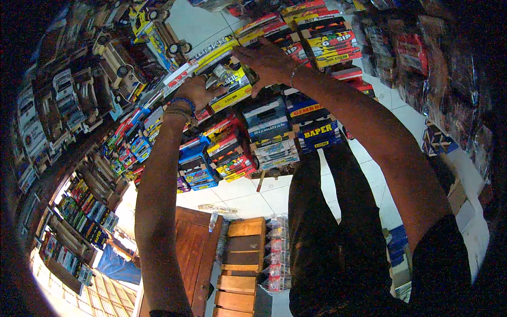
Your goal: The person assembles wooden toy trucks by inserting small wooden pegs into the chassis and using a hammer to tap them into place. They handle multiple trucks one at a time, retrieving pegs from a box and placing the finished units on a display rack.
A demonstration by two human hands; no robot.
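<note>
A yellow and black toy truck (232,97) with a printed front panel is between my hands at the upper middle. My left hand (196,94), with a beaded bracelet on its wrist, closes on the truck's left end. Across its right end reaches my right hand (268,62), thumb at the lower front and fingers over the upper edge. The truck's sides are partly hidden by my hands. Right behind it lies another yellow and white toy truck (214,53).
Packed rows of toy trucks surround my hands, among them a blue one (198,166), a red and yellow one (232,164) and a dark blue one (318,134). Wooden toy trucks (117,61) stand at upper left. A wooden door (193,243) and plastic bottle (213,222) appear below.
</note>
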